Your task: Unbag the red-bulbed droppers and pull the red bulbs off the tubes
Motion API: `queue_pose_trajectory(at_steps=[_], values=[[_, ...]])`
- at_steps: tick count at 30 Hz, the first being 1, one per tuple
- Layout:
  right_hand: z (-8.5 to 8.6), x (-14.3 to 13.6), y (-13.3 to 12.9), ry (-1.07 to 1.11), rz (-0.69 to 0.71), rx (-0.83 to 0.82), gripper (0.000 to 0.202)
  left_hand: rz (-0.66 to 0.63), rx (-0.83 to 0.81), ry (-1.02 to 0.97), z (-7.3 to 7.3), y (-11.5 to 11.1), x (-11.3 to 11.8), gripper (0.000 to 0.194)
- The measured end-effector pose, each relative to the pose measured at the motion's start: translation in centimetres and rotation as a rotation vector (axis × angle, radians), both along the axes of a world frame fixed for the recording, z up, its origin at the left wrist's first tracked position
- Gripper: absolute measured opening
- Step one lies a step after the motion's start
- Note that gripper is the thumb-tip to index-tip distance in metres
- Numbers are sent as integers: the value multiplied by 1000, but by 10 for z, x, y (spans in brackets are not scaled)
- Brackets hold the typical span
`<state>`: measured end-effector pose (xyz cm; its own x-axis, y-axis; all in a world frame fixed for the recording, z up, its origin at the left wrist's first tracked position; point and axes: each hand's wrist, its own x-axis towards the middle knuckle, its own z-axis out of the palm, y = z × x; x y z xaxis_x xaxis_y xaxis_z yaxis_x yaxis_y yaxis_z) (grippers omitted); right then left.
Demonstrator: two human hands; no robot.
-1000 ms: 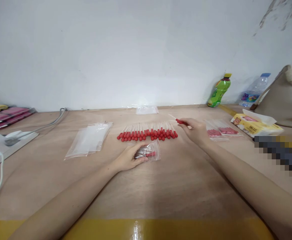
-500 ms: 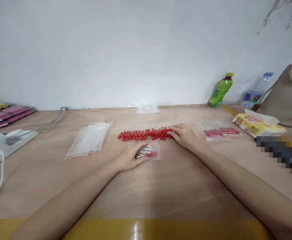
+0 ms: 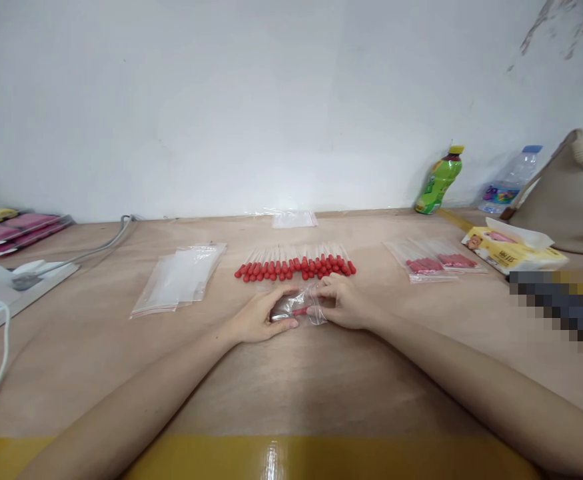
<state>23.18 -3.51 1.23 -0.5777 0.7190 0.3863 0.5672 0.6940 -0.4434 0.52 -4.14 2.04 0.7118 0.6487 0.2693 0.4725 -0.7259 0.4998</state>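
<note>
My left hand point(image 3: 264, 316) curls round a small clear zip bag point(image 3: 284, 305), thumb along its near side and fingers behind it. Inside the bag lies a red-bulbed dropper point(image 3: 300, 311). At the bag's right-hand mouth, my right hand point(image 3: 344, 301) is closed in a pinch, with red showing by its fingertips; it seems to hold another dropper, mostly hidden by the fingers and shiny plastic. Just behind both hands, a row of droppers point(image 3: 291, 269) rests on the table, red bulbs toward me and clear stems toward the wall.
Empty zip bags point(image 3: 184, 277) lie to the left, another bag point(image 3: 294, 219) by the wall. Filled bags point(image 3: 424, 265) sit at right, near a tissue pack point(image 3: 514, 250). Beyond stand a green bottle point(image 3: 440, 181), a clear bottle point(image 3: 511, 180) and a handbag point(image 3: 566, 193). A power strip point(image 3: 26, 290) lies left.
My right hand has moved from the right end of the dropper row, toward me and left, to the bag's mouth. My left hand stays round the bag.
</note>
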Motion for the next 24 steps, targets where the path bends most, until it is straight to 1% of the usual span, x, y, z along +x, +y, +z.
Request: queue_pose_trajectory(at_steps=[3,5,7,10,11,14,17,20,22,24], values=[[-1,-4,-1,-5,35,-26,18,6,19,40,-1,0,-1,59],[0,-2,0,13,37,-40,15,9,31,73,-2,0,-3,60],[2,6,2,68,47,-127,14,-13,39,111,-3,0,-4,59],[11,30,9,239,79,-369,22,-51,67,175,-3,-2,-5,57],[14,40,13,302,69,-420,25,-58,81,198,-3,-3,-6,55],[23,72,26,470,-1,-479,29,-71,117,270,-2,-6,-7,50],[25,93,40,695,-185,-323,27,-45,179,325,2,-9,-6,46],[17,95,49,857,-433,-126,28,13,245,322,7,-10,-3,44],[8,88,52,828,-586,-14,28,43,263,283,8,-10,0,43],[-1,78,52,700,-683,68,27,47,263,232,6,-9,2,40]])
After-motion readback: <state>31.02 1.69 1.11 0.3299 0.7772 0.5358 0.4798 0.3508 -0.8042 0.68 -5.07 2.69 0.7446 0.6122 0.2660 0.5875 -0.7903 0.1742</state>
